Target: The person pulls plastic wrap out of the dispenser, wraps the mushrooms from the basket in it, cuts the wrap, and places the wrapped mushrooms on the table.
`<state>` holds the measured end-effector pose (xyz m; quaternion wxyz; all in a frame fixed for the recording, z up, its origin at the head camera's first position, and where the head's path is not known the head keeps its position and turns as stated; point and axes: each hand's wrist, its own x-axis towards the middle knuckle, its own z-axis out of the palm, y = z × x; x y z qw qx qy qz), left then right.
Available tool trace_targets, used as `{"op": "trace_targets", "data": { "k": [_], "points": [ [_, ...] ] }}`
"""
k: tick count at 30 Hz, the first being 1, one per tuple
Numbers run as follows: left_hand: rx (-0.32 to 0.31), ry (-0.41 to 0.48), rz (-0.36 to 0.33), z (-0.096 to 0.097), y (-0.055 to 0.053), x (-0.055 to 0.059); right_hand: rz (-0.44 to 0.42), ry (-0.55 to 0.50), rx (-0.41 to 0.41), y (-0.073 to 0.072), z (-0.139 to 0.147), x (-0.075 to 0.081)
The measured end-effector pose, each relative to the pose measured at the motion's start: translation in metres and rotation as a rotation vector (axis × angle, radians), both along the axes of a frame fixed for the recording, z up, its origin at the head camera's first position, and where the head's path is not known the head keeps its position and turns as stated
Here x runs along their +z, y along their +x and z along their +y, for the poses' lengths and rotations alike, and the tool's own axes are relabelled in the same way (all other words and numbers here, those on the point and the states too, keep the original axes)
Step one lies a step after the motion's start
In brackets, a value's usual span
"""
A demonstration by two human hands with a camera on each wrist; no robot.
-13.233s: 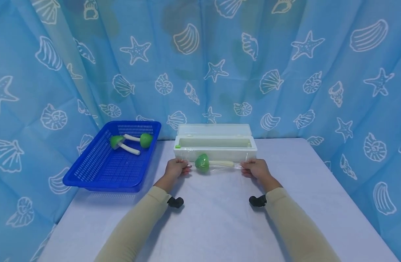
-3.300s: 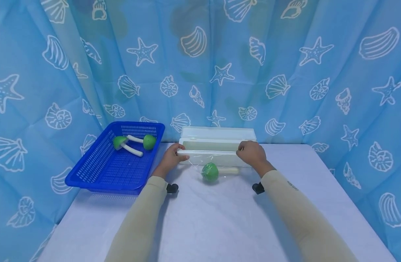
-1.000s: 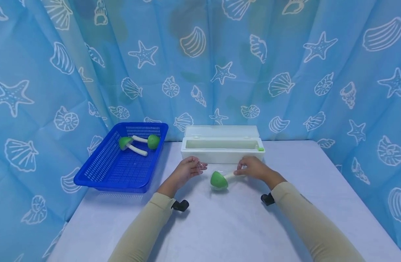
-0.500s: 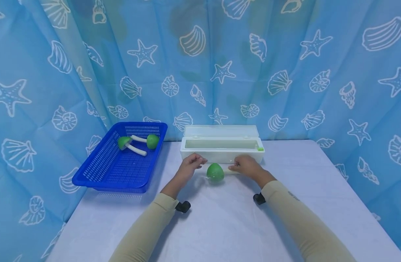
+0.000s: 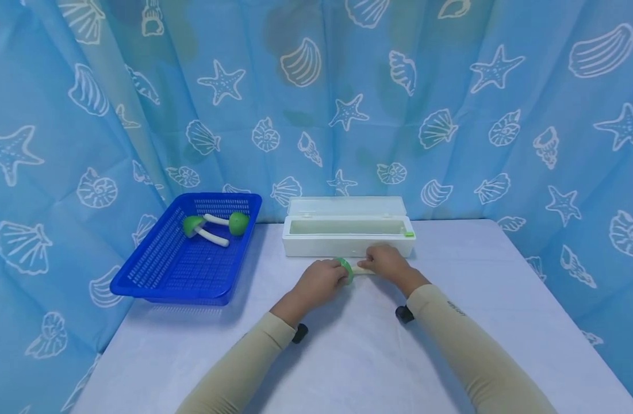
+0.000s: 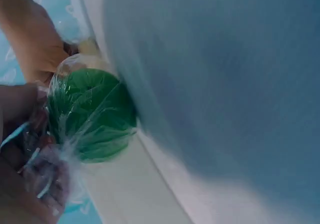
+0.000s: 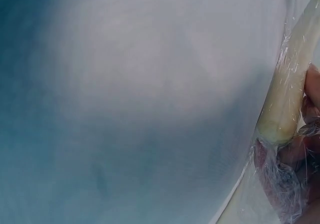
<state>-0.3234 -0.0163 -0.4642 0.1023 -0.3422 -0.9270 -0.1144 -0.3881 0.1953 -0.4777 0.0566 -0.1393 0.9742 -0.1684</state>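
Note:
A mushroom (image 5: 348, 270) with a green domed cap and a pale stalk lies in front of the white box, wrapped in clear cling film. My left hand (image 5: 318, 282) is over the cap; in the left wrist view its fingers (image 6: 47, 176) grip bunched film beside the green cap (image 6: 95, 114). At the stalk's far end my right hand (image 5: 391, 263) pinches. In the right wrist view, crinkled cling film (image 7: 285, 184) gathers past the end of the stalk (image 7: 285, 104), between the right fingers. The hands partly hide the mushroom.
Behind the hands stands the white cling film box (image 5: 321, 247), lid (image 5: 347, 205) raised, with a green slider (image 5: 409, 234) at its right end. A blue basket (image 5: 161, 291) on the left holds two more green-capped mushrooms (image 5: 237, 223). A shell-patterned curtain (image 5: 342, 86) hangs behind the table.
The slider went from the box's left end to its right. Both hands left the box for the wrapped mushroom. Lately my left hand moved right, onto the cap; the right stays at the stalk.

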Motion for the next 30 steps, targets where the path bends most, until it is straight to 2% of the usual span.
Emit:
{"op": "trace_targets", "data": {
  "k": [2, 5, 10, 13, 15, 17, 20, 22, 24, 27, 30],
  "points": [
    [0.015, -0.019, 0.06, 0.002, 0.002, 0.0, 0.004, 0.007, -0.002, 0.0, 0.0, -0.001],
    [0.061, 0.028, 0.027, 0.002, 0.001, 0.002, 0.028, 0.019, 0.011, -0.001, 0.0, -0.001],
    [0.177, 0.164, -0.135, -0.003, -0.01, -0.001, 0.041, -0.003, 0.033, 0.0, 0.004, 0.0],
    [0.21, 0.291, -0.258, -0.008, -0.019, -0.003, 0.015, -0.039, 0.039, 0.002, 0.006, 0.0],
    [0.22, 0.386, -0.332, -0.012, -0.024, -0.005, -0.007, -0.057, 0.048, 0.002, 0.008, 0.001],
    [0.236, 0.525, -0.417, -0.016, -0.027, -0.006, -0.036, -0.07, 0.049, 0.003, 0.01, 0.001],
    [0.266, 0.708, -0.504, -0.02, -0.03, -0.008, -0.051, -0.078, 0.06, 0.005, 0.013, 0.001],
    [0.278, 0.788, -0.551, -0.021, -0.031, -0.008, -0.051, -0.091, 0.066, 0.006, 0.015, 0.0],
    [0.277, 0.796, -0.574, -0.022, -0.032, -0.007, -0.042, -0.107, 0.074, 0.007, 0.017, -0.001],
    [0.275, 0.751, -0.606, -0.022, -0.035, -0.006, -0.036, -0.138, 0.061, 0.01, 0.02, -0.003],
    [0.312, 0.711, -0.669, -0.021, -0.039, -0.003, 0.001, -0.158, 0.033, 0.012, 0.023, -0.001]
  ]
}}
